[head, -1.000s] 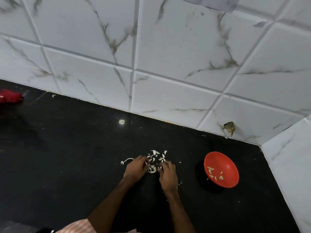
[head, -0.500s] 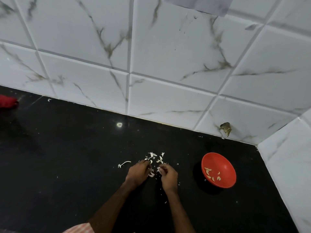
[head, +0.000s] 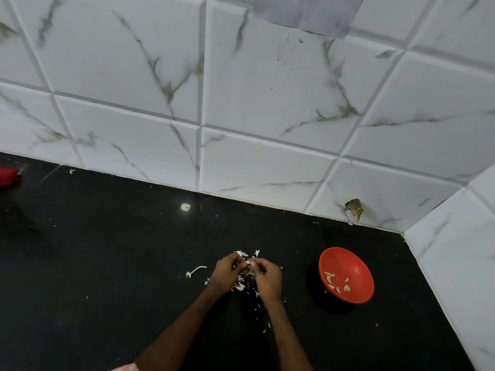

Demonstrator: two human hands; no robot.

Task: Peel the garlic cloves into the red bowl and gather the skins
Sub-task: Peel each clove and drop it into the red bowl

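**Clove held between both hands over the skin pile**

A garlic clove (head: 248,263) is pinched between the fingertips of the left hand (head: 227,271) and the right hand (head: 268,277). Both are curled closed round it, apparently so that one steadies it while the other strips the skin. It is held just above the loose skins (head: 239,287) on the black table (head: 107,263), so peelings probably drop into one heap for gathering. The red bowl (head: 360,263) is set near the right hand, apart from the skins, and several peeled cloves (head: 333,283) lie in it.
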